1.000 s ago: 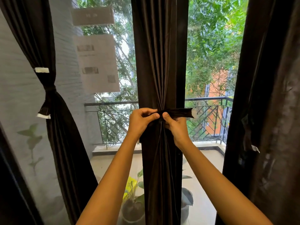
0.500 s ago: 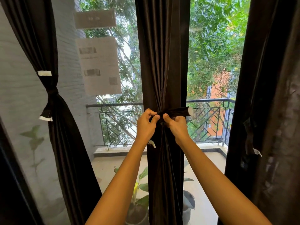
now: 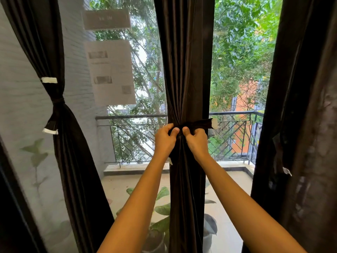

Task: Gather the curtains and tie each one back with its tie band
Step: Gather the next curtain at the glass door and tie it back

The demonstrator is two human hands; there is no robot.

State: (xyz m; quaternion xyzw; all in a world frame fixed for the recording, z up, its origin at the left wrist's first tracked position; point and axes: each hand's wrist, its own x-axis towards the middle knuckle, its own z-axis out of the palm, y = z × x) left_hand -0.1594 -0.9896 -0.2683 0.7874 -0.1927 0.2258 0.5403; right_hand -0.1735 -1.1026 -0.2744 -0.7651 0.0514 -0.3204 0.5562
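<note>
A dark brown middle curtain [image 3: 186, 70] hangs gathered in front of the window. A matching tie band [image 3: 198, 123] is wrapped round it at railing height, one end sticking out to the right. My left hand [image 3: 165, 139] and my right hand [image 3: 196, 141] pinch the band where it crosses the front of the curtain, thumbs nearly touching. A white tag pokes out below my left hand. The left curtain [image 3: 60, 143] is cinched by its own knotted band [image 3: 57, 101]. The right curtain [image 3: 300, 125] hangs loose.
Behind the glass are two paper sheets [image 3: 111, 72], a balcony railing [image 3: 133, 117] and trees. Potted plants [image 3: 160, 216] stand on the balcony floor below my arms. A dark frame edge runs along the lower left.
Both hands have stayed pinched on the band at the middle curtain. The band's free right end has shifted slightly and the view has drifted a little to the left.
</note>
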